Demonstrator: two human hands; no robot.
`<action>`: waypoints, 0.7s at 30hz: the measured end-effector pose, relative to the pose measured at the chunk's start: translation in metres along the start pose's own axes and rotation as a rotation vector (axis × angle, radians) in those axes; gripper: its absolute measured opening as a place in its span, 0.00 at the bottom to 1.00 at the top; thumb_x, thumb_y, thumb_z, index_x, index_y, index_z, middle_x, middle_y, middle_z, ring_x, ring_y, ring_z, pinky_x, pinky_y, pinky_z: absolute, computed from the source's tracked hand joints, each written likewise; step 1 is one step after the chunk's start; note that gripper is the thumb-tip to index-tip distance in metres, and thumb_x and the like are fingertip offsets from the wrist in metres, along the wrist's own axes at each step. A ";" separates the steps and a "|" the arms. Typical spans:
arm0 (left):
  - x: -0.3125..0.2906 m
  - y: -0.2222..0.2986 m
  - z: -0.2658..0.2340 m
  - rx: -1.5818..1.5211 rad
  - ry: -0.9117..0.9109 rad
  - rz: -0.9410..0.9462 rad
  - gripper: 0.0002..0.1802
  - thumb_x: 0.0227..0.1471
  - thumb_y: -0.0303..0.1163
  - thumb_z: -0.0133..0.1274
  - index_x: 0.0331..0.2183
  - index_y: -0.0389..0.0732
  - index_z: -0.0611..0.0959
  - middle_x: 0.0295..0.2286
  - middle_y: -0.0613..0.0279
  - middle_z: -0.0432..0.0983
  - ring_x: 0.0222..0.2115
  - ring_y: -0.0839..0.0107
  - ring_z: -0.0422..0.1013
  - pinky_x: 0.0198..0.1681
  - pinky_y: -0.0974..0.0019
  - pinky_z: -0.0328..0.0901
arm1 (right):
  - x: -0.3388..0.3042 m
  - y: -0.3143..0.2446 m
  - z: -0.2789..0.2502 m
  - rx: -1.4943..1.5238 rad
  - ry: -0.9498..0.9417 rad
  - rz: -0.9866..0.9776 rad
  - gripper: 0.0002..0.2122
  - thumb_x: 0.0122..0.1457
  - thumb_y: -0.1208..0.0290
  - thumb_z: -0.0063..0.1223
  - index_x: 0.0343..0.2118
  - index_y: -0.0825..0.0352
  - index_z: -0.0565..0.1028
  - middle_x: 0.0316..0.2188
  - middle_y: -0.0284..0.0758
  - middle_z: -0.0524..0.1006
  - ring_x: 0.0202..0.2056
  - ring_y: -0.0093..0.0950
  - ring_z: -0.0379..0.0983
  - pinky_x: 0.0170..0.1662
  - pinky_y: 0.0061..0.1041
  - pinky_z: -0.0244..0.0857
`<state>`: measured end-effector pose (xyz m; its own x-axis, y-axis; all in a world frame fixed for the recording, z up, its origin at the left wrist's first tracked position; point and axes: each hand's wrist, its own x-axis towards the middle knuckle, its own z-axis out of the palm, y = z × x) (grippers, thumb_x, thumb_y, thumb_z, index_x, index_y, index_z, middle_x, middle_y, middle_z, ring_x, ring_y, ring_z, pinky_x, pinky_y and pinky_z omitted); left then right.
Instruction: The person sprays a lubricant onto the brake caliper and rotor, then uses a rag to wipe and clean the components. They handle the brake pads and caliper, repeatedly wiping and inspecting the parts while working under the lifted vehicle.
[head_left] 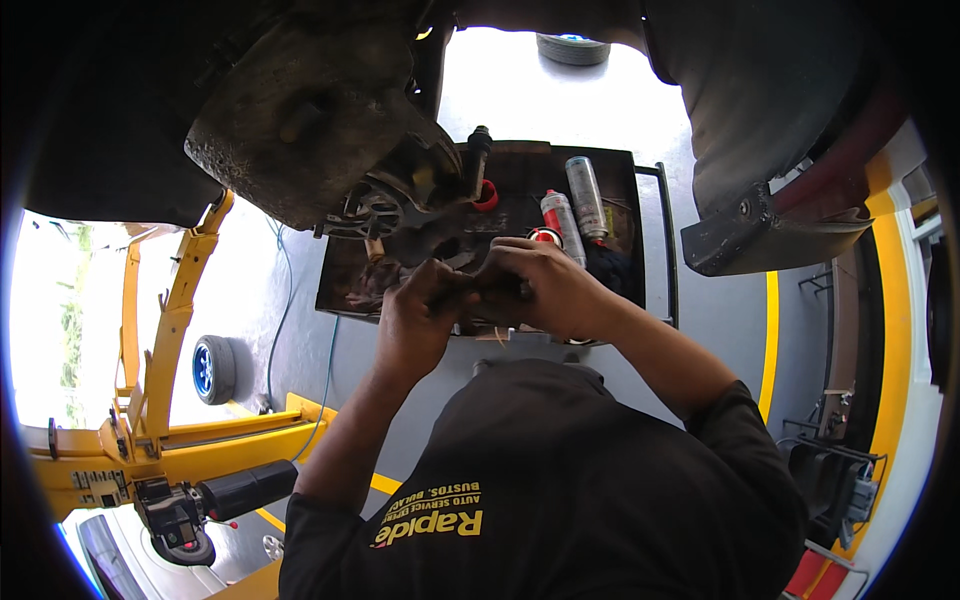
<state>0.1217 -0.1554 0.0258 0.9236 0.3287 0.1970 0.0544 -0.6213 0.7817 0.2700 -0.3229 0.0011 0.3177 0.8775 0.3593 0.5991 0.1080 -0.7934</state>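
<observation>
My left hand (418,308) and my right hand (545,283) come together over a dark tool cart (640,255), fingers closed. Between them is a small dark part (460,260) with a greyish edge; the fingers cover most of it, so its kind cannot be made out. Just ahead of the hands hangs a grimy wheel-hub assembly (385,215) on the underside of a raised vehicle. On the cart beyond my right hand lie two spray cans, one red and grey (562,225), the other silver (585,190). A red ring-shaped cap (486,196) lies near them.
Dark vehicle bodywork (300,120) hangs overhead at the left, with a bumper-like piece (780,230) at the right. A yellow lift post (175,320) stands left. A blue-rimmed wheel (212,368) is on the floor, near a hose (285,300). The cart's metal handle (668,245) sticks out right.
</observation>
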 end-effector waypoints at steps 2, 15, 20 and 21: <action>0.002 0.001 -0.001 -0.175 -0.057 -0.165 0.10 0.56 0.23 0.65 0.38 0.34 0.81 0.31 0.56 0.86 0.33 0.74 0.83 0.38 0.68 0.74 | -0.002 0.003 0.005 -0.149 0.075 -0.156 0.11 0.55 0.71 0.66 0.37 0.69 0.77 0.37 0.41 0.73 0.41 0.40 0.76 0.46 0.39 0.72; 0.011 0.028 -0.001 -0.445 -0.090 -0.404 0.08 0.59 0.21 0.61 0.41 0.34 0.83 0.35 0.62 0.85 0.38 0.76 0.80 0.42 0.68 0.75 | -0.014 0.011 -0.008 0.119 0.187 -0.084 0.09 0.57 0.74 0.67 0.40 0.67 0.81 0.38 0.35 0.78 0.40 0.31 0.78 0.43 0.33 0.74; 0.016 0.048 -0.006 0.057 -0.136 -0.040 0.07 0.59 0.22 0.60 0.40 0.37 0.81 0.33 0.57 0.85 0.35 0.66 0.83 0.40 0.63 0.74 | -0.007 0.006 -0.018 0.571 0.013 0.244 0.06 0.62 0.76 0.65 0.40 0.67 0.82 0.34 0.31 0.84 0.35 0.20 0.80 0.43 0.27 0.75; 0.015 0.051 -0.005 0.195 -0.141 0.042 0.07 0.59 0.22 0.59 0.40 0.37 0.80 0.32 0.55 0.85 0.34 0.64 0.83 0.39 0.62 0.74 | -0.006 0.006 -0.021 0.500 0.026 0.207 0.06 0.61 0.76 0.65 0.40 0.67 0.82 0.34 0.32 0.84 0.35 0.19 0.80 0.42 0.27 0.75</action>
<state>0.1366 -0.1790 0.0716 0.9697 0.2056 0.1319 0.0744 -0.7627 0.6425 0.2870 -0.3375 0.0046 0.4140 0.8927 0.1779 0.1015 0.1490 -0.9836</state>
